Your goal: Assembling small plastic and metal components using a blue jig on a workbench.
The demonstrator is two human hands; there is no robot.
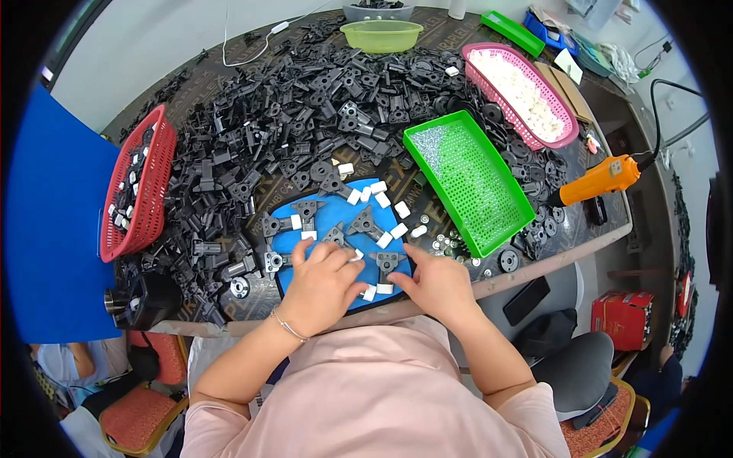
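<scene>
Fingers (324,256) of the left hand (315,284) spread and bend downward; from my camera I cannot tell whether they grip anything. On the right hand (443,282), I see thumb and forefinger parted, nothing visibly pinched between. Below lies the tabletop (527,271), on it a blue mat (286,243), then a black bracket (388,262) just left of that thumb and forefinger, a white cap (385,288) at its lower end.
</scene>
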